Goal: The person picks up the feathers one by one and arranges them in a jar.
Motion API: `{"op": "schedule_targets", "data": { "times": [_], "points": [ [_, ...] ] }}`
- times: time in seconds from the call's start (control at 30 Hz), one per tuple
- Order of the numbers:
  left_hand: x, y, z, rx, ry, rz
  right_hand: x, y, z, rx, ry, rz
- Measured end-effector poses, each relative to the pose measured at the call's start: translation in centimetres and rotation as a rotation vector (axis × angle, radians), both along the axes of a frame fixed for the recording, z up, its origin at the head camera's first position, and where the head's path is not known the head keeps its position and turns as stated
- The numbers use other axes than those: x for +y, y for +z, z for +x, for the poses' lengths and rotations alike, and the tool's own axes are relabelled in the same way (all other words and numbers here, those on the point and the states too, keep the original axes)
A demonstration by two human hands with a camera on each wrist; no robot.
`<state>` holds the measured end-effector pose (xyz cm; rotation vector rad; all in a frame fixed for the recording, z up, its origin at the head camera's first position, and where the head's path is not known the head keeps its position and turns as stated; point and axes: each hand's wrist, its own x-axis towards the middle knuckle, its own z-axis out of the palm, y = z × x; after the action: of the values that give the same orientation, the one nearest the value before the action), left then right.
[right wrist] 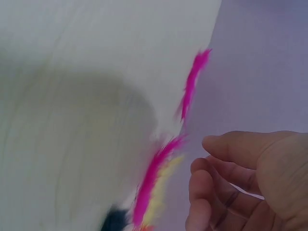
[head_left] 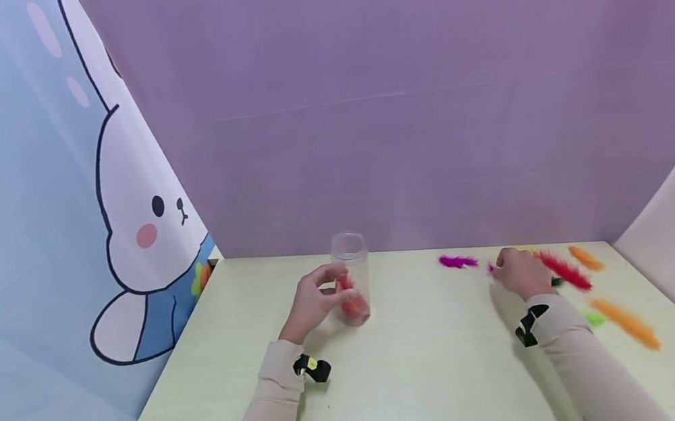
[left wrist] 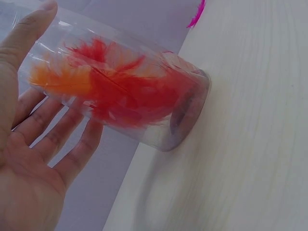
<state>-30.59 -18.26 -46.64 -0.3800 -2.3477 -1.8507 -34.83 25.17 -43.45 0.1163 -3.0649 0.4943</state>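
A tall clear plastic jar (head_left: 348, 247) stands upright on the table, with red and orange feathers (left wrist: 130, 91) inside it. My left hand (head_left: 315, 304) holds the jar's side, its thumb and fingers on opposite sides of the wall in the left wrist view. Over on the right, my right hand (head_left: 523, 274) is above several loose feathers. In the right wrist view its fingers are loosely bent, the thumb is apart from them, and nothing shows between. Nearest those fingertips lie a magenta feather (right wrist: 153, 180) and a yellow feather (right wrist: 161, 190); another magenta feather (right wrist: 194, 84) lies farther off.
Right of my right hand are a red feather (head_left: 565, 271), a small orange feather (head_left: 586, 258), a longer orange feather (head_left: 627, 325) and a light green feather (head_left: 594, 318). A dark feather (right wrist: 115, 219) lies beside the yellow one. Purple cloth (head_left: 403, 129) rises behind the table (head_left: 427, 378).
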Motion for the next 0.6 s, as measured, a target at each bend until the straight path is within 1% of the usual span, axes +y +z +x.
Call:
{"op": "schedule_targets", "data": {
  "times": [0.2,0.37,0.6],
  "points": [
    [0.0,0.1,0.0,-0.002,0.002,-0.004,1.0,-0.2,-0.8,-0.026,-0.015,0.043],
    [0.0,-0.1,0.0,-0.004,-0.001,-0.005,1.4,-0.6,-1.5,-0.089,-0.032,0.096],
    [0.3,-0.1,-0.2,-0.012,-0.003,0.0,2.1,-1.3,-2.2,-0.099,-0.02,0.146]
  ]
}}
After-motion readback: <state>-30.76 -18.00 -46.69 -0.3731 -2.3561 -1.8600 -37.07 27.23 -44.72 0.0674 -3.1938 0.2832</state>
